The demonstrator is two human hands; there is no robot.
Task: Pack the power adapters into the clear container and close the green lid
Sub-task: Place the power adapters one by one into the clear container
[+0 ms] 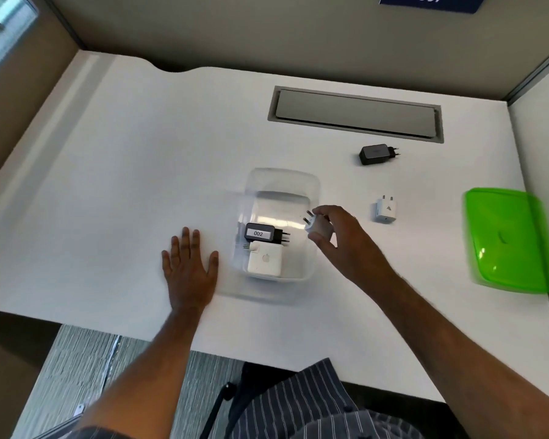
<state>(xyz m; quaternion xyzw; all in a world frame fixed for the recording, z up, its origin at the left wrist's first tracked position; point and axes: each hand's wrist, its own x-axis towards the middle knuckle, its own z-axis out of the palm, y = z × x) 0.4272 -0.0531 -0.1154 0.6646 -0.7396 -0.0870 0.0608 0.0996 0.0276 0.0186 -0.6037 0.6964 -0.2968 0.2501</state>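
The right hand (339,239) is gripping a small white charger (319,229) over the clear box (311,185); the left hand (189,267) is lying flat and released on the table (140,153) just beside it.

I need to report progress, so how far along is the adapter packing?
Done: two adapters lie in the container. In hand: the right hand holds a white adapter at its rim. Left: a black adapter, a white one, then the green lid.

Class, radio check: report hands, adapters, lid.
Left hand flat on desk. Right hand holds white adapter over clear container. Two packed, two out. Green lid off, far right.
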